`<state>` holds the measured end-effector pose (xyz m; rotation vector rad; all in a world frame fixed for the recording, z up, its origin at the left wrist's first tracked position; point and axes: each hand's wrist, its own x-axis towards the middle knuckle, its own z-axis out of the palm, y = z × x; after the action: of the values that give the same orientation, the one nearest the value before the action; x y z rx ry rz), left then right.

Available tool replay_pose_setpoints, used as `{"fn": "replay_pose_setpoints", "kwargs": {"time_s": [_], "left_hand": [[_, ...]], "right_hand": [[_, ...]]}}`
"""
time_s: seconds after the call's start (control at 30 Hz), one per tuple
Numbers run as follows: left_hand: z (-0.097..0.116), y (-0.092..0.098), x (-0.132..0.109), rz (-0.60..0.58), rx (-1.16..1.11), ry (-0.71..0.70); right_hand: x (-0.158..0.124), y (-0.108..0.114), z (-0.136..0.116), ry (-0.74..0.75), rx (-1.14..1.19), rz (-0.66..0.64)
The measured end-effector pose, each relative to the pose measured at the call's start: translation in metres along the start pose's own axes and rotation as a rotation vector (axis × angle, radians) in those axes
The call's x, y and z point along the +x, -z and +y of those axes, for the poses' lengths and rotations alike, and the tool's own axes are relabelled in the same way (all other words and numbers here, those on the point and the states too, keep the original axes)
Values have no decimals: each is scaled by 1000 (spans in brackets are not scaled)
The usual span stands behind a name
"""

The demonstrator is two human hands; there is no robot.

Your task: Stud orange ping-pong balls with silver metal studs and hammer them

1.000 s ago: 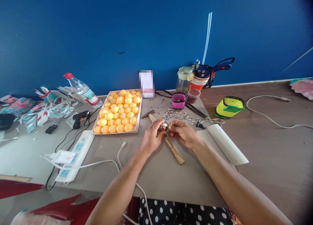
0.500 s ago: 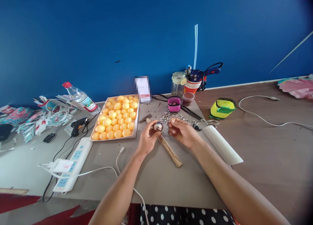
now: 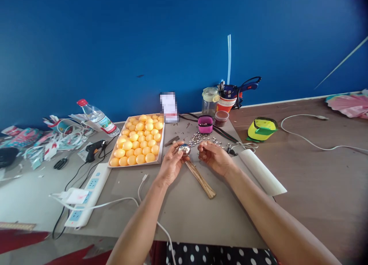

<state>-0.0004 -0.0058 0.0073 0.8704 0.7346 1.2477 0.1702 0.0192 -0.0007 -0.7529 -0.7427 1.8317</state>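
My left hand (image 3: 170, 167) is closed round a shiny silver ball (image 3: 184, 149), holding it above a wooden-handled hammer (image 3: 199, 178) that lies on the table. To the right of the ball, apart from it, is my right hand (image 3: 216, 158) with thumb and fingertips pinched together. Whatever might be between those fingertips is too small to make out. Just beyond both hands, small silver beads (image 3: 198, 138) are scattered on the tabletop. Behind them stands a small magenta container (image 3: 205, 124) with some small pieces inside.
At left are a shallow box (image 3: 135, 165) of orange balls, a leaning water bottle (image 3: 99, 119), a glue gun (image 3: 94, 149) and a power strip (image 3: 87, 196). A lidded jar (image 3: 210, 100), a yellow container (image 3: 261, 129) and a white roll (image 3: 263, 173) stand or lie right.
My left hand has turned the ball, and its thumb now lies across the front of it. My right hand keeps its pinch close by. The whole view has shifted slightly.
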Motion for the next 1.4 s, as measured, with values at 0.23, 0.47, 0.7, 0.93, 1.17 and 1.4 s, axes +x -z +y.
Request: {"fn": "replay_pose_setpoints", "kwargs": {"time_s": [0.23,0.47,0.7,0.93,1.17,1.4], "left_hand": [[1,0,-1,-8,-55,41],[0,1,0,28,-37,28],[0,2,1,70,12,30],[4,4,2,95,-47,32],[9,3,2,33,-230,140],[7,7,6,117,-297,115]], "right_hand": [[1,-1,11,71,-101,-5],[1,-3,14,106,-212,-3],[2,-1,17,125,-323,14],[2,-1,17,161,-360,3],[6,4,20,156,-435,18],[7,5,23,233,-663,10]]}}
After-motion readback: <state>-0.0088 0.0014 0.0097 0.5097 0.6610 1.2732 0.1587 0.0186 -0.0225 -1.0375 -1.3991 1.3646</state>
